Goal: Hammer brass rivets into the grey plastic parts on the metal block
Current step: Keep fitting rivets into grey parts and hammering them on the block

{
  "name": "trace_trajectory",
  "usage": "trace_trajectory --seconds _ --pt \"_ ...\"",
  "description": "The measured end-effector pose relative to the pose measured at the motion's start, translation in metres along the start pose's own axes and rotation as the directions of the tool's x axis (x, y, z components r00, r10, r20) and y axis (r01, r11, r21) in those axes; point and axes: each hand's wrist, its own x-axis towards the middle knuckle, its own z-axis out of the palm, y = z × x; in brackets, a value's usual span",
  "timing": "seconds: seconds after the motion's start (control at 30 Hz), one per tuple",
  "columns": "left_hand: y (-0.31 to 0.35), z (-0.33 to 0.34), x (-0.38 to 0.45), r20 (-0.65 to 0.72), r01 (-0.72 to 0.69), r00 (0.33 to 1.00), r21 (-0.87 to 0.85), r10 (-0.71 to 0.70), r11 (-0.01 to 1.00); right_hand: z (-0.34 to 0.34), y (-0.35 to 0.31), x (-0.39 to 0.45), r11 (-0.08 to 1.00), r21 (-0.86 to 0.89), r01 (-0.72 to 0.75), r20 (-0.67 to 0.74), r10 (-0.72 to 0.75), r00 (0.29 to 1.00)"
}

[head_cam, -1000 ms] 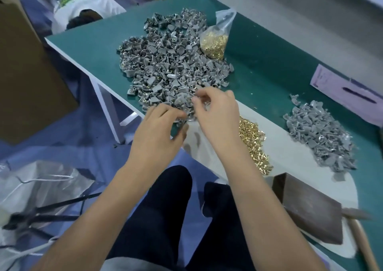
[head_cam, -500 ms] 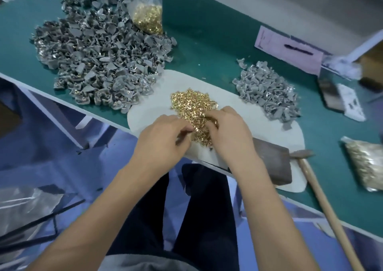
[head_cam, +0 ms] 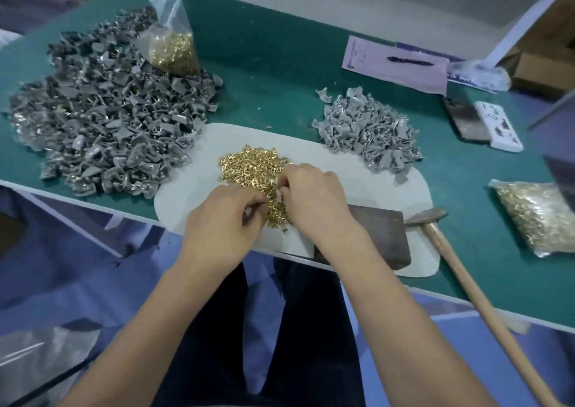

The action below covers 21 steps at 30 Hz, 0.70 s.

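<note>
Right now both your hands are down at the pile of brass rivets (head_cam: 253, 170) on the pale mat (head_cam: 357, 170), close to the table's near edge. Your left hand (head_cam: 224, 220) has its fingers curled in, and it seems to be pinching something small and grey, likely one of the plastic parts, but it is too hidden to be sure. Your right hand (head_cam: 314, 195) is curled too, with its fingertips pushed into the rivets as if picking one out; you cannot see whether it has one yet. Watch out, because the rivets are tiny and lie loose very near the edge, so a quick swipe of your wrist could knock some onto the floor. A rivet could also slip from your fingers before it goes into the hole, since both pieces are so small. The metal block (head_cam: 379, 235) sits just beside your right wrist, partly under it, and nothing lies on the part you can see. The hammer (head_cam: 460, 269) rests to the right of the block with its head touching or nearly touching it and its handle hanging out over the table edge, so a bump from your arm could send it down. The big pile of grey plastic parts (head_cam: 105, 126) is off to your left, and a smaller pile (head_cam: 367, 129) sits at the far right of the mat.
</note>
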Motion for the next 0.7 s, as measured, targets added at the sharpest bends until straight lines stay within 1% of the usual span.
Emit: trace_trajectory --seconds 0.07,0.1,0.17,0.23,0.3,0.37,0.43,0.47,0.53,0.6,0.63,0.7 --pt "0.003 0.002 0.002 -0.023 -0.005 1.000 -0.018 0.005 1.000 -0.001 0.003 0.000 1.000 0.023 0.009 -0.019 -0.008 1.000" --pt "0.005 0.002 0.004 -0.038 -0.012 0.999 -0.029 0.011 1.000 -0.002 0.005 -0.001 0.998 0.063 0.003 -0.038 -0.001 0.999" --pt "0.012 0.004 0.009 -0.070 -0.037 0.997 -0.039 0.034 0.999 -0.006 0.012 -0.003 0.983 0.182 -0.018 -0.092 0.035 0.995" --pt "0.022 0.005 0.018 -0.100 -0.066 0.993 -0.073 0.058 0.995 -0.010 0.021 -0.007 0.941 0.338 -0.023 -0.174 0.087 0.981" --pt "0.033 0.008 0.032 -0.104 -0.105 0.990 -0.116 0.093 0.988 -0.015 0.035 -0.013 0.853 0.522 -0.019 -0.276 0.189 0.942" --pt "0.045 0.016 0.049 -0.070 -0.144 0.988 -0.130 0.136 0.981 -0.017 0.053 -0.023 0.782 0.622 -0.040 -0.361 0.332 0.872" --pt "0.057 0.028 0.068 0.004 -0.157 0.987 -0.125 0.158 0.980 -0.017 0.068 -0.031 0.731 0.674 -0.108 -0.366 0.458 0.810" --pt "0.061 0.035 0.079 0.043 -0.156 0.986 -0.112 0.161 0.981 -0.016 0.074 -0.033 0.705 0.697 -0.133 -0.348 0.495 0.796" --pt "0.067 0.049 0.103 0.111 -0.139 0.983 -0.079 0.147 0.987 -0.014 0.078 -0.033 0.668 0.731 -0.139 -0.328 0.523 0.787" --pt "0.071 0.059 0.125 0.144 -0.138 0.980 -0.021 0.139 0.990 -0.011 0.078 -0.031 0.632 0.766 -0.111 -0.338 0.545 0.767" --pt "0.072 0.062 0.135 0.148 -0.169 0.975 0.027 0.164 0.985 -0.010 0.079 -0.030 0.605 0.791 -0.092 -0.344 0.564 0.750" --pt "0.074 0.067 0.150 0.165 -0.284 0.951 0.137 0.261 0.949 -0.006 0.082 -0.031 0.514 0.856 -0.050 -0.325 0.611 0.722"
